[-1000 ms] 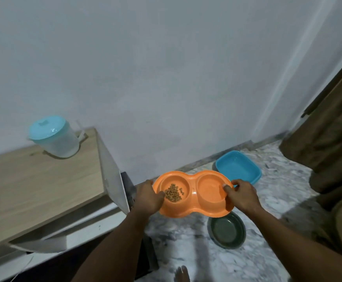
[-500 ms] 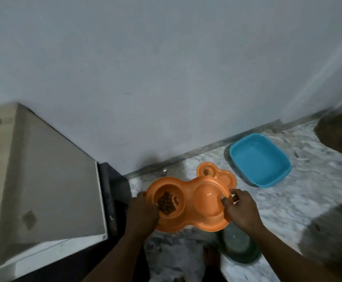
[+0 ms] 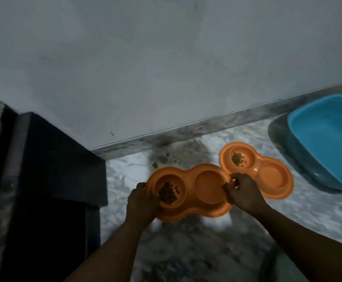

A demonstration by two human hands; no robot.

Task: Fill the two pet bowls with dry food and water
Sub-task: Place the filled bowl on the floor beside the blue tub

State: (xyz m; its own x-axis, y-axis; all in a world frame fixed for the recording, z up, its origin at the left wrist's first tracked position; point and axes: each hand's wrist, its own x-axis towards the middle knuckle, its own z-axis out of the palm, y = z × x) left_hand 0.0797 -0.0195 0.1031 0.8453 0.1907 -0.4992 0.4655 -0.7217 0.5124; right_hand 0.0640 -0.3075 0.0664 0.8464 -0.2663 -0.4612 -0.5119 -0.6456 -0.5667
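Finding: saw double bowl brought down toward floor at lower centre, beside second bowl; gripped at either rim by left hand and right hand; noted kibble, no water visible.

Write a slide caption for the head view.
Left hand and right hand hold a double bowl beside the second bowl.

A blue rounded-rectangular plastic tub is sitting on the white-and-grey marble floor, well to the right of the right grip. A dark boxy cabinet is standing just left of the left grip. A plain grey wall is rising beyond both.
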